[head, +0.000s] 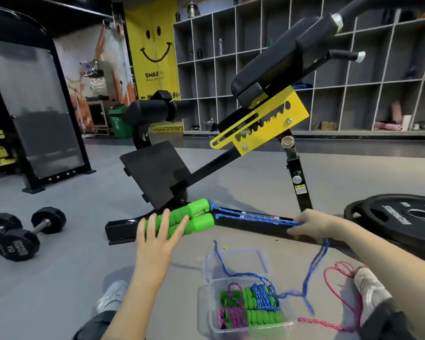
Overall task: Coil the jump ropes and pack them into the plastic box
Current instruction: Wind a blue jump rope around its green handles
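My left hand (157, 235) grips the two green handles (194, 215) of a blue jump rope, held side by side above the floor. Its blue cord (253, 218) runs taut to my right hand (309, 225), which pinches it; the slack (314, 268) hangs down from there towards the floor. The clear plastic box (206, 303) stands on the floor below my hands, with its lid (238, 262) open behind it. Inside lie coiled ropes with green handles, one blue (264, 296), one pink (233, 314). A loose pink rope (339, 288) lies to the right of the box.
A black and yellow gym bench frame (263, 227) stands right behind my hands. Black weight plates (402, 217) lie at the right, two dumbbells (22, 231) at the left. My shoes (371, 288) sit either side of the box. Grey cubby shelves (329, 69) line the back wall.
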Demonstrator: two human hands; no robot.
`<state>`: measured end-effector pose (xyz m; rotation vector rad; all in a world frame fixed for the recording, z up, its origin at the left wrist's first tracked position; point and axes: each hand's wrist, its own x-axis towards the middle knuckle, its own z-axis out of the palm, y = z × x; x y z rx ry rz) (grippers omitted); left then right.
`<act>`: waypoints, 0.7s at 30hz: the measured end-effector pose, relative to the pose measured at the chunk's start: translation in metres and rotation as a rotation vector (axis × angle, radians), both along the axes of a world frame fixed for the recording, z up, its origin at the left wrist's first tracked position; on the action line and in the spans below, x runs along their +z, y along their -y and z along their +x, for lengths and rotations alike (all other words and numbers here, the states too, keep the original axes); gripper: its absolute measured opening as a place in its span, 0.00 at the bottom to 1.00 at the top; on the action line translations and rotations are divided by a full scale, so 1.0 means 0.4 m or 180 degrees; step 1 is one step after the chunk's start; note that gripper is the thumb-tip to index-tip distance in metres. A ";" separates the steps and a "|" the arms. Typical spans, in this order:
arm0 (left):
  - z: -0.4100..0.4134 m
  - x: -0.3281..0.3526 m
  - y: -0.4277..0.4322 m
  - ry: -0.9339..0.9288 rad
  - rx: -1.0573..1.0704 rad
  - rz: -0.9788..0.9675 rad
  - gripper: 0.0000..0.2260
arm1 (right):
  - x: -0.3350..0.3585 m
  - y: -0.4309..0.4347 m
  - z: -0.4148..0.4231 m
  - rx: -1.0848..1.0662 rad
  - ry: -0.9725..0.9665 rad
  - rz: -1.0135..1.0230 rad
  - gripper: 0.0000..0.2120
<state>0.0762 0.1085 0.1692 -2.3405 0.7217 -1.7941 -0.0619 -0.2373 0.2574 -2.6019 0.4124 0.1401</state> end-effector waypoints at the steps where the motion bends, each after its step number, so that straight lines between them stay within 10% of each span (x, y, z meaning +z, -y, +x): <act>1: -0.004 -0.006 -0.004 -0.0103 0.0071 -0.0122 0.32 | -0.002 0.027 -0.005 -0.0203 0.0035 -0.0316 0.12; 7: -0.014 -0.011 -0.027 -0.0184 0.0030 -0.0210 0.32 | 0.013 0.120 -0.021 -0.1937 0.1719 0.0099 0.20; 16: -0.077 0.011 0.131 -0.0206 -0.0546 -0.0063 0.30 | 0.306 -0.037 -0.059 -0.1867 0.4384 0.0751 0.23; 21: -0.109 0.006 0.178 -0.0170 -0.0660 -0.0151 0.29 | 0.159 -0.032 -0.055 -0.1658 0.2782 0.0303 0.16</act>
